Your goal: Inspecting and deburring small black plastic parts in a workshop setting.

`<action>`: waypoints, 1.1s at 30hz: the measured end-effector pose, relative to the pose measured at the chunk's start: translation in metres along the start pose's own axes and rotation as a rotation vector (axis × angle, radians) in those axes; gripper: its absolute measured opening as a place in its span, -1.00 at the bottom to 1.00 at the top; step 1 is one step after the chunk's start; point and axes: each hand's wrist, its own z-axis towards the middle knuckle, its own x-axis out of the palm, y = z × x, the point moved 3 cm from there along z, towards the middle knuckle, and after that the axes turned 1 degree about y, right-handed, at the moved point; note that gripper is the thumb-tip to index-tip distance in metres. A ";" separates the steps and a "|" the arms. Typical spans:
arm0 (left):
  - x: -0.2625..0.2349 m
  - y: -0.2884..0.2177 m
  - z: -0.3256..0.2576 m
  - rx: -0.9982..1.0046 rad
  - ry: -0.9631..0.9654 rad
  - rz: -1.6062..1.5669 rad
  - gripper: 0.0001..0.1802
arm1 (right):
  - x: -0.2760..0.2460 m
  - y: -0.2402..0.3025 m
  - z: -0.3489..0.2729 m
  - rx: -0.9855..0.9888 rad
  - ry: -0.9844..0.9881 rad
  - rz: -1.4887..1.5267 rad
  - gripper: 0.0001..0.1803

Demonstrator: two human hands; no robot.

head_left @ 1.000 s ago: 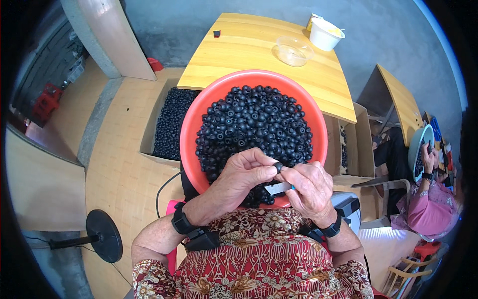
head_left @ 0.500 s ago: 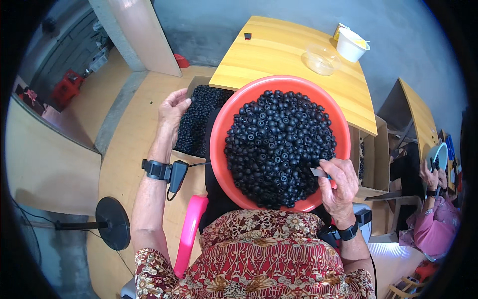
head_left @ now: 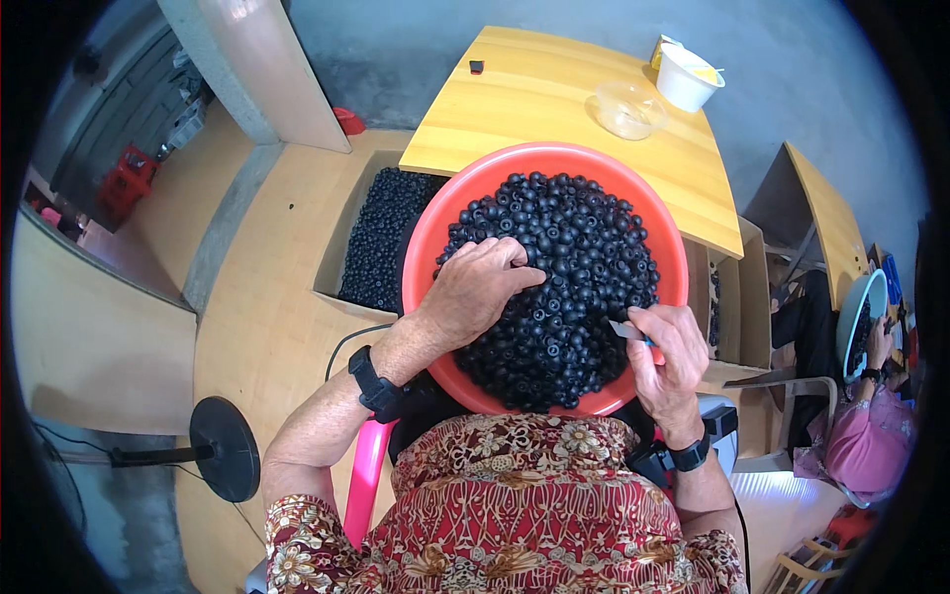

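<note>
A large red basin (head_left: 417,259) sits at my lap, heaped with small round black pieces (head_left: 564,297), many with a hole in them. My left hand (head_left: 477,289) is over the basin's left half, fingers bent and thumb tip close to the pieces; whatever it may pinch is hidden. On the basin's right side, my right hand (head_left: 673,356) grips a small knife (head_left: 623,330), its flat blade pointing left over the pieces. The knife's handle is mostly covered by my fingers. Each wrist wears a black strap.
Left of the basin stands a cardboard box (head_left: 333,259) of similar black pieces. Beyond is a yellow wooden table (head_left: 524,94) with a clear bowl (head_left: 630,111) and white tub (head_left: 690,79). Another box (head_left: 755,297) stands right. Far right, a person in pink handles a light-blue basin (head_left: 848,322).
My left hand has swung right from above the cardboard box to over the basin, its fingers now bent. My right hand stays nearly in place with the knife.
</note>
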 end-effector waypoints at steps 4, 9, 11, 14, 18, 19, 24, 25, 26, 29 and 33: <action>0.003 0.002 -0.001 -0.023 -0.019 -0.088 -0.73 | 0.005 -0.003 0.000 0.007 0.006 0.035 -0.67; 0.001 -0.010 -0.004 0.006 -0.050 -0.042 -0.73 | 0.009 -0.001 0.001 0.014 0.044 0.049 -0.67; -0.001 -0.013 -0.006 0.050 -0.031 -0.048 -0.73 | 0.009 -0.001 0.001 0.007 0.046 0.044 -0.68; -0.004 -0.014 -0.008 0.086 -0.035 -0.060 -0.73 | 0.010 -0.002 0.000 0.017 0.048 0.044 -0.69; 0.002 -0.015 0.000 0.023 -0.068 -0.104 -0.75 | 0.012 -0.005 -0.001 0.049 0.050 0.057 -0.69; 0.004 -0.016 0.003 0.014 -0.081 -0.093 -0.76 | 0.013 -0.006 -0.001 0.068 0.055 0.064 -0.70; 0.018 -0.024 0.019 -0.022 -0.111 -0.001 -0.74 | 0.012 -0.008 -0.002 0.079 0.058 0.070 -0.69; 0.020 -0.027 0.022 -0.018 -0.111 -0.001 -0.74 | 0.012 -0.009 -0.002 0.087 0.058 0.068 -0.69; 0.021 -0.029 0.023 -0.015 -0.121 0.000 -0.75 | 0.012 -0.009 -0.002 0.087 0.058 0.071 -0.70; 0.020 -0.031 0.025 -0.088 -0.105 -0.129 -0.78 | 0.011 -0.011 -0.003 0.102 0.044 0.084 -0.71; 0.019 -0.030 0.018 -0.499 0.053 -0.883 -0.85 | 0.009 -0.012 -0.003 0.150 0.005 0.167 -0.70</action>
